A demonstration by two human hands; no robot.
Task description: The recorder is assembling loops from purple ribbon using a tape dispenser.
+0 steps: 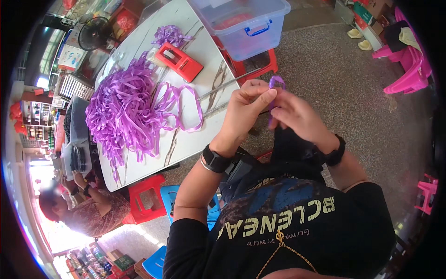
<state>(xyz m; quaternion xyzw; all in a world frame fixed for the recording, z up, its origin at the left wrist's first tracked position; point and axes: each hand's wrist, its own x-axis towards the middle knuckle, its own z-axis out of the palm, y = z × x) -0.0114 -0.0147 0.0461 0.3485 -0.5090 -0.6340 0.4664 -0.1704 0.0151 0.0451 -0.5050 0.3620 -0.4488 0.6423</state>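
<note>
Both of my hands meet in front of my body, off the table's right edge. Between them is a short looped purple ribbon (277,82). My left hand (251,100) pinches it between thumb and forefinger. My right hand (297,114) has its fingers curled at the same ribbon, and its fingertips are partly hidden. A large tangled heap of purple ribbons (123,107) lies on the white marbled table (186,146), with one loop trailing toward me. A smaller purple bunch (169,36) sits farther back. Beside it is a red tape dispenser-like tool (180,62).
A clear plastic bin (251,35) with blue handles rests on a red stool (260,65) at the table's far right. Two metal rods (227,83) jut past the table edge. Red and blue stools (144,200) stand at left, near a seated person (93,209). Pink chairs (411,69) are at right.
</note>
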